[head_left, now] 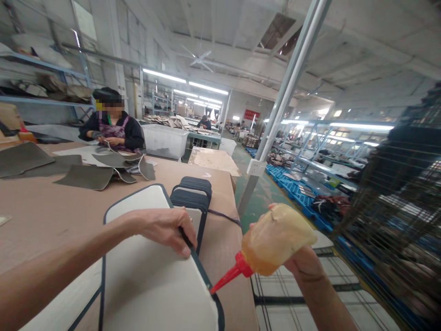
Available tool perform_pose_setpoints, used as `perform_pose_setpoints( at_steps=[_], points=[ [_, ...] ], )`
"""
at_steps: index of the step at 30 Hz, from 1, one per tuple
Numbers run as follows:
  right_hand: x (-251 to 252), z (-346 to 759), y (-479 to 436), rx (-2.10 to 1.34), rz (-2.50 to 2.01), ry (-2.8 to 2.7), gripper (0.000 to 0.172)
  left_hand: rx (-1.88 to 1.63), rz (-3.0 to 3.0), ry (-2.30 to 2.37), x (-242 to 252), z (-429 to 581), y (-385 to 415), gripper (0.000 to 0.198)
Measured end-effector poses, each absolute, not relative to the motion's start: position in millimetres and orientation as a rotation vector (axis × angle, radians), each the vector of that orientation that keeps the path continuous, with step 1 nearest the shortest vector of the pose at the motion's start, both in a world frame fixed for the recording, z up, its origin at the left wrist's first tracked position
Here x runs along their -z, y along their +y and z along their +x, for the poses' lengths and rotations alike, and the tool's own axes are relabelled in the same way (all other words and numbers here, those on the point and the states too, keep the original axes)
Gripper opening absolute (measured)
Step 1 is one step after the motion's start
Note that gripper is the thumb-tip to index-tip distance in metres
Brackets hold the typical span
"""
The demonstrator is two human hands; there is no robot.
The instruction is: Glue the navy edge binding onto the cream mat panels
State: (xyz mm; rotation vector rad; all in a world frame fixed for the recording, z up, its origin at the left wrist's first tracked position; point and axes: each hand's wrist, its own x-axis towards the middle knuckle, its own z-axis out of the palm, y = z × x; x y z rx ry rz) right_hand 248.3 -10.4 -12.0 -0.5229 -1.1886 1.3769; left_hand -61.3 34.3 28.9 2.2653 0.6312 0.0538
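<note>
A white panel with a dark edge strip (151, 280) lies on the brown-covered table (44, 220). At its right edge, my left hand (172, 227) is closed, thumb and fingers pinching the dark strip. My right hand (303, 259) is wrapped round a soft yellowish bottle (272, 241) of amber liquid, mostly hidden behind it. The bottle tilts down to the left, and its red nozzle (229, 276) touches the panel's right edge beside the dark strip, below my left hand.
Behind the panel stands a stack of dark-edged pieces (191, 193). Grey-green sheets (86, 177) lie at the far left, where a person (113, 126) sits. A metal post (282, 101) rises beyond the table's right edge. Strung white panels (292, 287) lie at the lower right.
</note>
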Motion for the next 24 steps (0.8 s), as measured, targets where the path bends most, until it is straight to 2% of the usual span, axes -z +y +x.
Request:
perform_pose_setpoints(
  at_steps=[7, 18, 24],
  points=[
    [10.3, 252.9, -16.9, -1.5, -0.38, -1.244, 0.039, -0.043, 2.227, 0.569, -32.2, -60.3, 31.7, 0.026],
    [-15.2, 235.4, -53.3, -1.329, -0.638, -1.002, 0.051, -0.082, 2.157, 0.603, -30.1, -65.9, 25.8, 0.031],
    [-1.6, 243.8, -50.8, -1.293, -0.615, -0.951, 0.05, -0.115, 2.154, 0.682, -28.6, -75.4, 26.2, 0.031]
  ],
)
